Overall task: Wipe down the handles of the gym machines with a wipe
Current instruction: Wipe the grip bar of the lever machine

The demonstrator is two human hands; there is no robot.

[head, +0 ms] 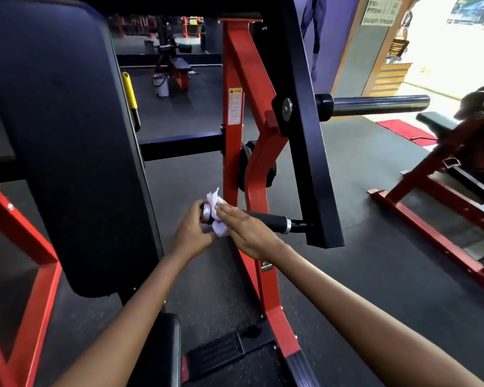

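Note:
The machine's black handle [268, 219] sticks out leftward from a black lever arm [316, 152] and ends in a silver cap. A crumpled white wipe [215, 201] is wrapped over the handle near that cap. My left hand [192, 233] curls round the capped end of the handle, thumb on top, right beside the wipe. With straight fingers, my right hand [248, 231] lies flat across the wipe and the handle and presses on them. Part of the grip is hidden under it.
A large black back pad [67, 141] stands close on the left. The red frame [235, 121] rises just behind the handle. A chrome weight peg [380, 105] juts right. Another red machine [430, 208] stands at the right, and a foot plate [229, 353] lies below.

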